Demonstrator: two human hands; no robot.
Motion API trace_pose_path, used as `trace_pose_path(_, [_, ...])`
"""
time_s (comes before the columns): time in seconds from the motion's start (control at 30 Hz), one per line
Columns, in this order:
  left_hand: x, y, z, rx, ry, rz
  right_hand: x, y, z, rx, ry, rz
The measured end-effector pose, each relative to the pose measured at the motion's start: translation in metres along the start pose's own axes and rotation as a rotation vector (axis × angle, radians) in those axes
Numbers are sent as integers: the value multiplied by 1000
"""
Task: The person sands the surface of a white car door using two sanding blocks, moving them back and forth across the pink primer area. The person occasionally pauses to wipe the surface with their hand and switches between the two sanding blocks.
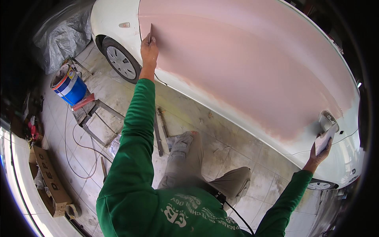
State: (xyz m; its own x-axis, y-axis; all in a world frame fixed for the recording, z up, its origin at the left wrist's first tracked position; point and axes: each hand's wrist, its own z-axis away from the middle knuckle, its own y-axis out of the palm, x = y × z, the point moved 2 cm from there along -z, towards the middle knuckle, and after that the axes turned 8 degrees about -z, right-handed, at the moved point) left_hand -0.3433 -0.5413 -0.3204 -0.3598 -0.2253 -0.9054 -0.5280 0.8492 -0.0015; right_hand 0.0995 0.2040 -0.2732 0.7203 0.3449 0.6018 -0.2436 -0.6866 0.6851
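A white car's side panel [237, 59] carries a broad coat of smooth pink filler. My left hand [149, 51] is stretched far forward, its fingers closed on a thin flat spreader [150, 32]. Seen nearly edge-on, this spreader is at the panel's left end, beside the seam; whether it touches cannot be told. Out to the right, my right hand [323, 152] grips a pale flat plate [323, 140] from below. Just beyond the plate's upper end is a grey metallic piece [327, 120] by the car's surface; I cannot make out whether they touch.
A blue paint bucket [73, 87] and a red-brown strip [83, 102] rest on a low metal stand [103, 114] at left. Nearby are a thin hose [85, 177], a cardboard box [48, 179] and silver sheeting [65, 43]. The car's wheel [120, 61] stands beyond the stand.
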Motion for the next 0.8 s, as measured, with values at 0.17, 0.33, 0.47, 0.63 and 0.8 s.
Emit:
trace_pose_path(0.17, [-70, 74, 146, 85, 212, -154, 10, -2, 4, -29, 21, 5])
trace_pose_path(0.33, [-172, 139, 308, 218, 330, -192, 0, 10, 1, 32, 72, 10])
trace_pose_path(0.47, [-237, 185, 411, 287, 352, -183, 6, 21, 22, -71, 59, 4])
trace_pose_path(0.63, [-282, 226, 504, 355, 386, -130, 15, 7, 82, -2, 14, -181])
trace_pose_path(0.8, [-306, 237, 545, 461, 397, -114, 13, -6, 134, -223, 2, -278])
